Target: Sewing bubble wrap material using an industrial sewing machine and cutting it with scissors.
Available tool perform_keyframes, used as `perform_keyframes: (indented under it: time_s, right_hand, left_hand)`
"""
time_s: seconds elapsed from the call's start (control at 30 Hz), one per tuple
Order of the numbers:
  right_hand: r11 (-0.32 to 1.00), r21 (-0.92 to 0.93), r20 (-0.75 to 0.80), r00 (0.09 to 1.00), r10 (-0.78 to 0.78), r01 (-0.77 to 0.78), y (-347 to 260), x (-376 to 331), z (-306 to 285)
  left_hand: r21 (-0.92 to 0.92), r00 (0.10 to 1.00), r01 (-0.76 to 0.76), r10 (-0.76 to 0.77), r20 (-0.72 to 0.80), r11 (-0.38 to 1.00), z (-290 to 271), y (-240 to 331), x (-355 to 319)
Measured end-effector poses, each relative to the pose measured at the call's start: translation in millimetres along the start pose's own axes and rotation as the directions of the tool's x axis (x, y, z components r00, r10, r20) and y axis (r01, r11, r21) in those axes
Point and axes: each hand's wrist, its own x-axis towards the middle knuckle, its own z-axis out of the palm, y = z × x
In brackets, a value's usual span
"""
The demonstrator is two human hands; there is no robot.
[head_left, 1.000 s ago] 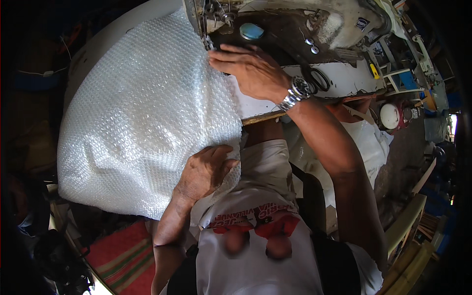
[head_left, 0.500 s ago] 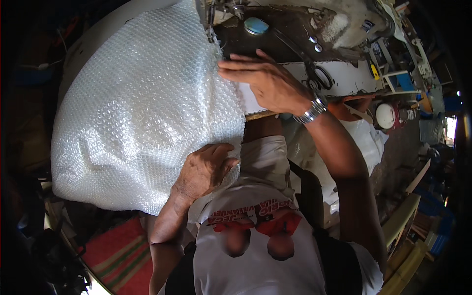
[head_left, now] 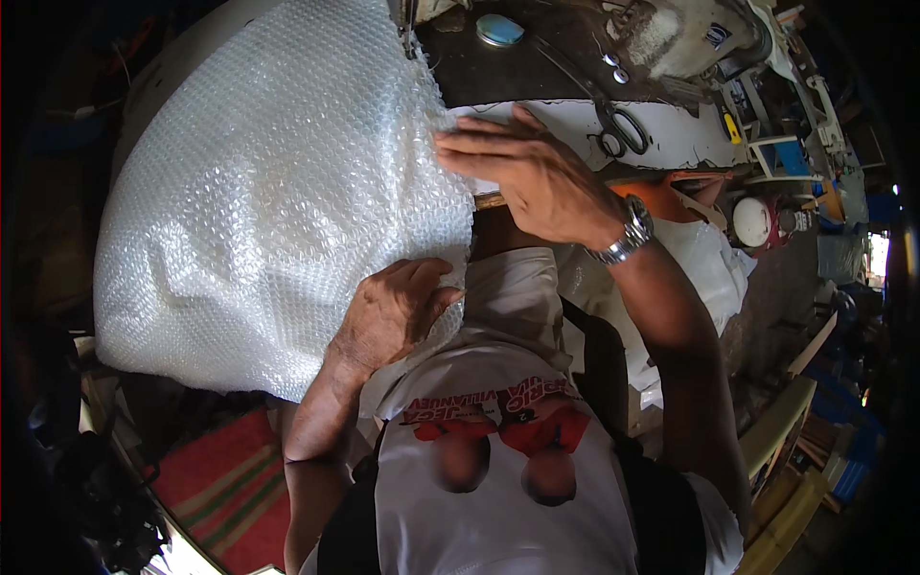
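A large bundle of clear bubble wrap (head_left: 268,192) fills the left and centre of the view, reaching up to a sewing machine's needle area (head_left: 410,29). My left hand (head_left: 393,311) grips the bundle's lower right edge near my lap. My right hand (head_left: 532,177), with a metal wristwatch, hovers flat with fingers spread over the wrap's right edge and the white table top (head_left: 671,144). It holds nothing.
Black scissors (head_left: 618,129) lie on the table right of my right hand. A round pale blue object (head_left: 500,31) sits on the dark machine bed. A white machine body (head_left: 690,38) stands at the top right. A red striped mat (head_left: 220,479) lies on the floor at the lower left.
The bubble wrap has shifted left and up. My right hand has pulled back toward me and lifted, fingers spreading. My left hand keeps its grip on the lower edge.
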Motion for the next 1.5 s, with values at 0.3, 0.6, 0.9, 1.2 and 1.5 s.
perform_keyframes:
  time_s: [0.3, 0.6, 0.9, 1.2, 1.5]
  right_hand:
    - [0.974, -0.217, -0.029, 0.998, 0.053, -0.058, -47.3, -4.2, -2.2]
    - [0.81, 0.584, -0.296, 0.916, 0.273, -0.053, -0.7, -40.7, 8.6]
    - [0.912, 0.402, -0.518, 0.842, 0.149, 0.086, 1.9, -48.2, 19.9]
    - [0.992, 0.034, -0.417, 0.904, -0.094, 0.119, -6.2, -41.4, 27.7]
    - [0.996, -0.07, -0.304, 0.949, -0.08, 0.062, -17.7, -46.0, 33.6]
  left_hand:
    - [0.024, 0.999, -0.036, 0.036, 0.017, 0.999, -3.7, 3.2, -1.4]
    - [-0.567, 0.993, -0.105, 0.113, -0.02, 0.817, -62.2, 45.4, -47.3]
    - [0.19, 0.973, -0.165, 0.128, 0.193, 0.968, -38.4, 101.7, -19.8]
    - [0.228, 0.972, -0.096, 0.042, 0.231, 0.969, -31.1, 91.2, -12.3]
    - [0.105, 0.927, -0.232, 0.187, 0.326, 0.967, -57.3, 65.6, 34.7]
